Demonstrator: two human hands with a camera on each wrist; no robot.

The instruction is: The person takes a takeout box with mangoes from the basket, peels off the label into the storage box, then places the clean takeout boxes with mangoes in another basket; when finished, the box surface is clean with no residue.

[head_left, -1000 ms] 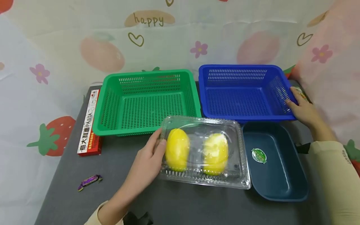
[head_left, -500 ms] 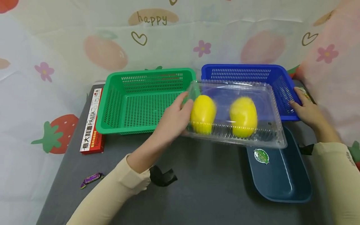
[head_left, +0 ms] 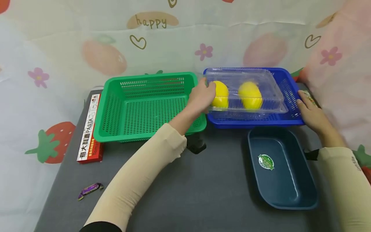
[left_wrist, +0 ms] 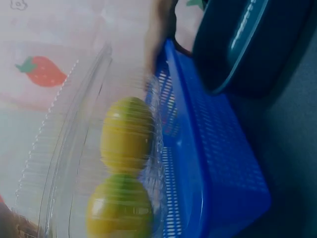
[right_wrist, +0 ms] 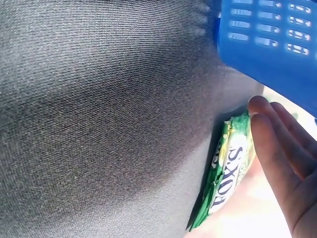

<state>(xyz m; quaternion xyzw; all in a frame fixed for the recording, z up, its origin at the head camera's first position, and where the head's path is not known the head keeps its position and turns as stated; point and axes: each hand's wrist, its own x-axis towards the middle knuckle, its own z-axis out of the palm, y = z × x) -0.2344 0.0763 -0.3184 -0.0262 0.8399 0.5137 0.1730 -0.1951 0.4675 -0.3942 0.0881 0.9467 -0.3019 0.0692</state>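
My left hand [head_left: 201, 96] grips the left end of a clear plastic clamshell box [head_left: 268, 85] that holds two yellow oval fruits [head_left: 250, 95]. The box overlaps the blue basket [head_left: 255, 125] in the head view, slightly tilted. In the left wrist view the fruits [left_wrist: 128, 136] show through the ribbed plastic, beside the basket's rim. My right hand [head_left: 314, 117] is at the basket's right side, its fingers loosely extended. The right wrist view shows that hand [right_wrist: 285, 153] close below the basket's wall [right_wrist: 277, 54], next to a green FOX'S packet [right_wrist: 228, 168].
A green basket [head_left: 150, 137] stands left of the blue one. In front of the blue basket is a dark teal tub [head_left: 284, 180] with a round green sticker. A pasta box [head_left: 90, 129] and a purple wrapped candy [head_left: 90, 189] lie on the grey table [head_left: 214, 193] at left.
My left hand has carried the clamshell box from the near middle of the table, up and away, to the blue basket. My right hand has stayed by the basket's right side.
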